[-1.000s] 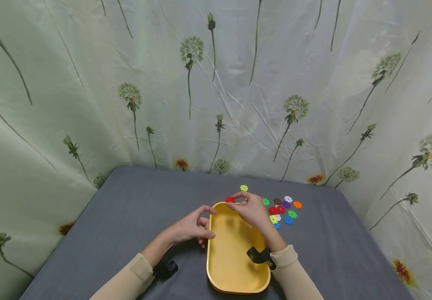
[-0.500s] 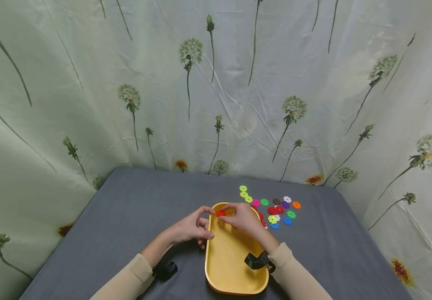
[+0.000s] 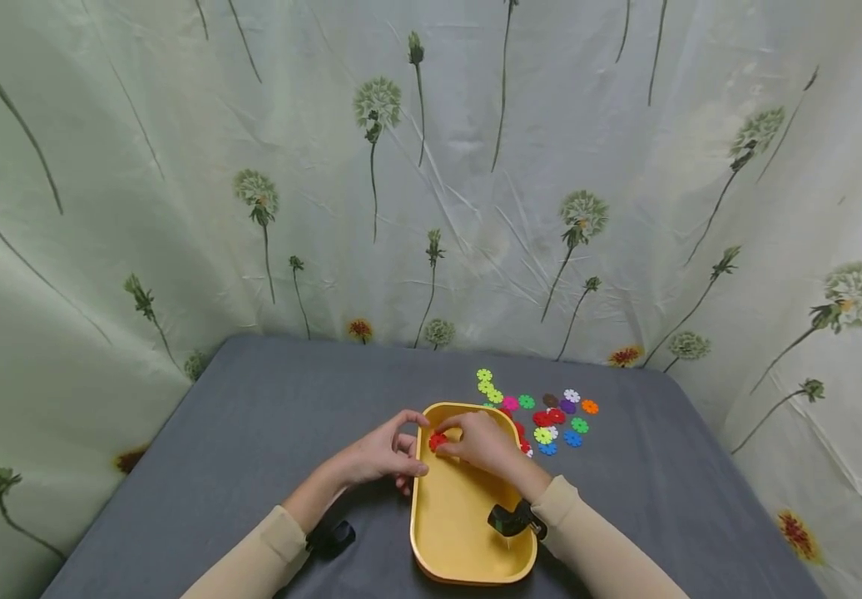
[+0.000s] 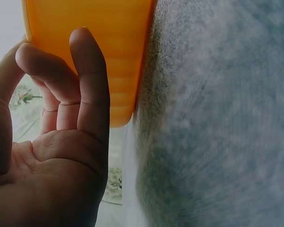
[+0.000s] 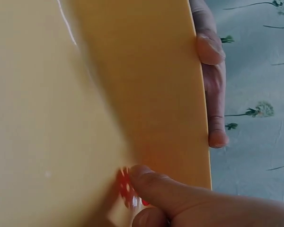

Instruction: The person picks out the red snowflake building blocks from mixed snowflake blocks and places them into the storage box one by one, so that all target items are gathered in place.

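Note:
A yellow tray [image 3: 468,532] with tall walls and rounded corners stands on the grey cloth. My right hand [image 3: 482,443] reaches inside its far end and pinches a red snowflake disc [image 3: 437,442] between thumb and fingers. In the right wrist view, this red disc [image 5: 126,188] is low, close over the tray's floor. My left hand [image 3: 386,453] rests its fingertips against the outside of the tray's left wall. From the left wrist view, the loosely bent fingers [image 4: 90,80] lie along that orange-looking wall [image 4: 128,71].
To the right of the tray lie several loose snowflake discs, among them a blue disc [image 3: 572,438], an orange disc [image 3: 590,407] and a lime disc [image 3: 484,375]. Behind the grey table [image 3: 311,391] hangs a dandelion-print curtain [image 3: 326,208].
My right hand has brought the red disc from above the tray's far rim down into the tray, toward me and slightly left. The left hand has stayed against the wall.

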The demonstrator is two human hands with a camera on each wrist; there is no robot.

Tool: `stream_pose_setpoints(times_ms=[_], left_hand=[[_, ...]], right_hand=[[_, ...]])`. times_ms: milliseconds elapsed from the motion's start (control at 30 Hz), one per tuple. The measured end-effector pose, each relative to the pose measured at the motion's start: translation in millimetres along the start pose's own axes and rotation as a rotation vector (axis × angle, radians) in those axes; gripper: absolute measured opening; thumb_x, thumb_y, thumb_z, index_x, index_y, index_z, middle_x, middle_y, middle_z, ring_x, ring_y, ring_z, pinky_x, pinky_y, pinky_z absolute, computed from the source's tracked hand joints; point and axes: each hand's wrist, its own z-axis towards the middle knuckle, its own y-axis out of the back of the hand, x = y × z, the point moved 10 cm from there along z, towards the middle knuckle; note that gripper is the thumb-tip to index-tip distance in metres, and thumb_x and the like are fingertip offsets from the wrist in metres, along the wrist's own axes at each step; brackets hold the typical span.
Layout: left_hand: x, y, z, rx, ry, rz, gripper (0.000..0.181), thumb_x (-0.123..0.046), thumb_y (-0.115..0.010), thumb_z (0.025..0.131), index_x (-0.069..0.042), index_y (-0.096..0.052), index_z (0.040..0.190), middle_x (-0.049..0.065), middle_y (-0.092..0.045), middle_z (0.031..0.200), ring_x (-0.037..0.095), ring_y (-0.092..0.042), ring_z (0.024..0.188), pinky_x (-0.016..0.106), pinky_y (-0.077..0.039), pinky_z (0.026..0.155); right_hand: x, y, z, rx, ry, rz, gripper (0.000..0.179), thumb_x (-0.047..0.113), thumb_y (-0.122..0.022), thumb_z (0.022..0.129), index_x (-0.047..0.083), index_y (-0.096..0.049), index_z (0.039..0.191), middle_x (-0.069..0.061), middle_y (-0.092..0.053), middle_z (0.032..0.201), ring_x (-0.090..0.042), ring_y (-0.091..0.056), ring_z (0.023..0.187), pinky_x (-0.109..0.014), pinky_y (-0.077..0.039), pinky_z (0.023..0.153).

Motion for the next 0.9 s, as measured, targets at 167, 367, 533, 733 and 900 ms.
stream_pose_setpoints(times_ms=[167, 367, 533, 733, 900], left_hand=[[-2.3, -1.4, 0.5, 0.007, -0.015, -0.002, 0.067, -0.005, -0.075, 0.096, -0.007, -0.03, 0.147, 0.001, -0.065, 0.077, 0.015, -0.064, 0.058, 0.029, -0.059, 0.063], [-0.3, -1.7, -0.7, -0.002, -0.013, 0.009, 0.067, -0.005, -0.075, 0.096, -0.007, -0.031, 0.147, 0.001, -0.066, 0.076, 0.015, -0.063, 0.058, 0.03, -0.059, 0.063], [-0.9, 0.5, -1.0, -0.014, -0.009, 0.008, 0.067, -0.005, -0.075, 0.095, -0.008, -0.032, 0.147, 0.001, -0.066, 0.076, 0.016, -0.063, 0.057, 0.03, -0.059, 0.062], [-1.4, 2.7, -0.7, -0.016, -0.017, 0.003, 0.068, -0.006, -0.076, 0.095, -0.008, -0.032, 0.147, 0.0, -0.066, 0.076, 0.014, -0.063, 0.057, 0.03, -0.059, 0.062], [2.4, -0.1, -1.0, 0.0, 0.006, -0.015, 0.067, -0.004, -0.074, 0.096, -0.008, -0.032, 0.148, 0.0, -0.066, 0.076, 0.014, -0.064, 0.057, 0.029, -0.058, 0.062]], right_hand=[[2.7, -1.3, -0.4, 0.004, 0.019, -0.028, 0.028, 0.025, -0.083, 0.093, 0.009, -0.081, 0.115, -0.002, -0.072, 0.072, -0.004, -0.038, 0.046, -0.017, -0.031, 0.049], [3.6, -4.7, -2.4, 0.018, 0.021, -0.039, 0.027, 0.025, -0.083, 0.093, 0.009, -0.082, 0.115, -0.003, -0.078, 0.084, -0.005, -0.038, 0.047, -0.017, -0.034, 0.052], [2.5, -3.7, -1.5, 0.016, 0.018, -0.014, 0.029, 0.026, -0.084, 0.092, 0.009, -0.081, 0.116, 0.0, -0.075, 0.079, -0.005, -0.037, 0.048, -0.018, -0.032, 0.053], [-3.7, 4.1, -1.5, -0.012, -0.023, 0.12, 0.034, 0.029, -0.082, 0.093, 0.013, -0.08, 0.122, 0.006, -0.056, 0.061, -0.006, -0.035, 0.044, -0.019, -0.028, 0.048], [-9.2, 22.2, -11.4, -0.066, -0.122, 0.397, 0.035, 0.032, -0.078, 0.097, 0.018, -0.076, 0.13, 0.007, -0.046, 0.054, -0.009, -0.033, 0.042, -0.022, -0.03, 0.045]])
